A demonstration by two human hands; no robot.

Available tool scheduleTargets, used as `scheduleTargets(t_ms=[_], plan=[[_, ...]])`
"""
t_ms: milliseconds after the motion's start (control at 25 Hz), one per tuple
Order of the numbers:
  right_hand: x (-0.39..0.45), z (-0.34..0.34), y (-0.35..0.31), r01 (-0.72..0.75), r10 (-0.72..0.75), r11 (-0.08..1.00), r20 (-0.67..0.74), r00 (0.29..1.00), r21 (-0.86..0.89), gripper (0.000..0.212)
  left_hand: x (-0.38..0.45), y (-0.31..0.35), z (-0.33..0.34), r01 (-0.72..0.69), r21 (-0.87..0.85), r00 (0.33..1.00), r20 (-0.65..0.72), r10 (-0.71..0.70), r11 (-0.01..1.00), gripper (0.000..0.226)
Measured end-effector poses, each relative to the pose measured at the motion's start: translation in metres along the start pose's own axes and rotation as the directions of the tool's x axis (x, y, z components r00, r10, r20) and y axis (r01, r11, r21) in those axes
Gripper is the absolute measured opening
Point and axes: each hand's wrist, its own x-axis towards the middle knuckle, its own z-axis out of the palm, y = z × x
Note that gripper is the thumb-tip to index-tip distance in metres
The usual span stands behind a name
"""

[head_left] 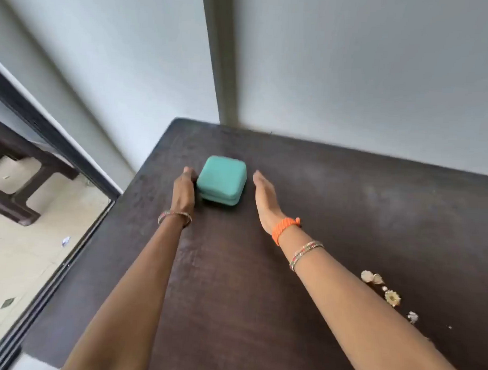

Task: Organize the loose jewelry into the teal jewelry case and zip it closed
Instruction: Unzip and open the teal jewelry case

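the closed teal jewelry case sits far out on the dark table; left hand touches its left side, fingers flat, right hand open just right of it, loose jewelry well nearer and right; opening step, next is likely unzipping

There are no words, numbers or signs to read here. The teal jewelry case has a plain lid with no name or label on it.
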Motion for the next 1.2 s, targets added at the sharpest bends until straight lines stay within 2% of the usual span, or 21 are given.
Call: scheduleTargets(t_ms=[80,160,240,360,440,560,680,840,960,1120,1200], plan=[[0.014,0.015,0.012,0.075,-0.074,0.993,-0.012,0.997,0.092,0.041,0.003,-0.007,0.013,-0.048,-0.041,0.998,-0.031,0.047,0.998,0.053],[0.022,0.022,0.012,0.132,-0.131,0.977,-0.020,0.991,0.169,0.040,-0.004,0.005,0.025,-0.088,-0.072,0.994,-0.067,0.083,0.994,0.041],[0.020,0.016,0.021,0.151,-0.148,0.964,-0.030,0.989,0.217,0.031,-0.024,0.002,0.037,-0.159,-0.149,0.978,-0.157,0.135,0.976,0.044],[0.001,-0.008,0.024,0.198,-0.190,0.959,-0.058,0.980,0.202,0.027,-0.070,0.006,0.050,-0.227,-0.183,0.928,-0.338,0.156,0.956,0.049],[-0.009,-0.025,0.024,0.259,-0.237,0.954,-0.146,0.960,0.151,0.028,-0.092,0.011,0.061,-0.229,-0.131,0.909,-0.385,0.163,0.965,0.047],[-0.035,-0.053,0.036,0.324,-0.285,0.941,-0.295,0.912,0.092,0.033,-0.115,0.003,0.077,-0.300,-0.108,0.904,-0.348,0.247,0.948,0.044],[-0.076,-0.074,0.048,0.351,-0.313,0.935,-0.372,0.874,0.039,0.036,-0.152,-0.003,0.085,-0.276,-0.059,0.920,-0.304,0.246,0.959,0.044],[-0.134,-0.090,0.057,0.421,-0.367,0.906,-0.419,0.830,0.041,0.046,-0.199,-0.015,0.073,-0.305,-0.102,0.931,-0.240,0.274,0.947,0.038],[-0.170,-0.092,0.079,0.457,-0.409,0.889,-0.406,0.817,0.024,0.036,-0.229,-0.031,0.057,-0.275,-0.057,0.949,-0.177,0.262,0.960,0.038],[-0.201,-0.089,0.113,0.473,-0.455,0.880,-0.342,0.822,-0.033,0.020,-0.265,-0.055,0.038,-0.251,0.121,0.953,-0.141,0.267,0.960,0.033],[-0.212,-0.089,0.128,0.493,-0.494,0.865,-0.331,0.804,-0.094,0.022,-0.267,-0.077,0.028,-0.356,0.206,0.933,0.019,0.360,0.911,0.041]])
